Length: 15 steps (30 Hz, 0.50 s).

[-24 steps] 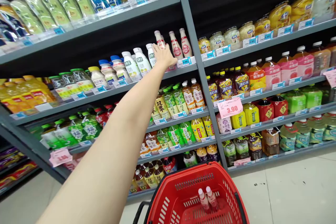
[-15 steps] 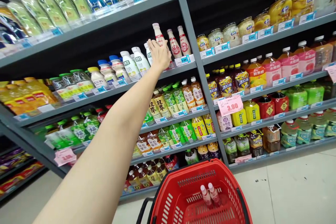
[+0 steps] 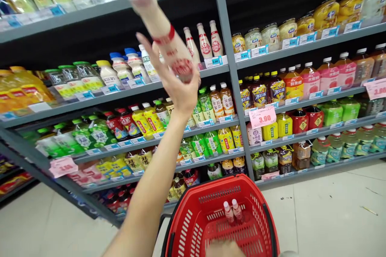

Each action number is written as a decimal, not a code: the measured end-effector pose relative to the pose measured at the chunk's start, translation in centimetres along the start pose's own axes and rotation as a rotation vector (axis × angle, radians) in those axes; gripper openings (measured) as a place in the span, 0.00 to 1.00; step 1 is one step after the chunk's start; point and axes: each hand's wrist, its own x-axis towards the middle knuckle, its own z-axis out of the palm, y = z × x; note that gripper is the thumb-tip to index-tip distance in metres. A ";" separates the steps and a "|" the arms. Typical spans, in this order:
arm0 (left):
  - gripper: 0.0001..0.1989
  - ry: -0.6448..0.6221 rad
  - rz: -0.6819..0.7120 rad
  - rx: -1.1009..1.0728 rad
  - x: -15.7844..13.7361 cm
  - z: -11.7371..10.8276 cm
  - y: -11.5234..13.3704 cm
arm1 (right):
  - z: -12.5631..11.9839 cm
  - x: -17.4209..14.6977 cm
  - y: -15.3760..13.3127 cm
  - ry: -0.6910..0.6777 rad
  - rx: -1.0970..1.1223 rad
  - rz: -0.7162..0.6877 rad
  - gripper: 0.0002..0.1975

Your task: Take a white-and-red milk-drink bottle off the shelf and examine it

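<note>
My left hand point(image 3: 177, 84) is raised in front of the shelves, its fingers around a milk drink bottle point(image 3: 173, 50). This cream bottle has a pale pink cap and red print, and it tilts toward the upper left, slightly blurred. Behind it, similar bottles point(image 3: 205, 42) stand at the right end of the same shelf. Low in the view is my right hand point(image 3: 224, 249), smeared and cut off by the bottom edge, over the near part of a red shopping basket point(image 3: 259, 209). Two small pink-capped bottles point(image 3: 233, 213) stand inside the basket.
Grey shelves point(image 3: 224, 16) hold rows of bottled drinks and jars point(image 3: 288, 30) with blue price labels. A pink price sign point(image 3: 263, 117) sticks out from the right-hand shelf, another sign point(image 3: 62, 166) at the left. Pale floor tiles point(image 3: 325, 209) lie below.
My left hand has taken a bottle from the shelf and drawn it back toward me. My right hand has come into view at the bottom. The view has shifted somewhat.
</note>
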 end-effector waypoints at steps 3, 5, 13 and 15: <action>0.28 0.079 -0.122 -0.080 -9.5 -3.9 4.5 | -0.5 1.9 -0.1 0.116 0.136 -0.003 0.19; 0.24 -0.073 -0.306 -0.061 -15.7 -6.8 6.4 | -1.1 3.1 0.1 0.201 0.276 0.012 0.28; 0.27 -0.207 -1.399 -0.326 -33.6 -16.2 6.2 | -0.4 4.0 0.8 0.186 1.093 0.198 0.31; 0.29 -0.197 -1.451 -0.322 -36.1 -17.5 6.0 | 0.7 3.6 0.6 0.099 1.114 0.225 0.31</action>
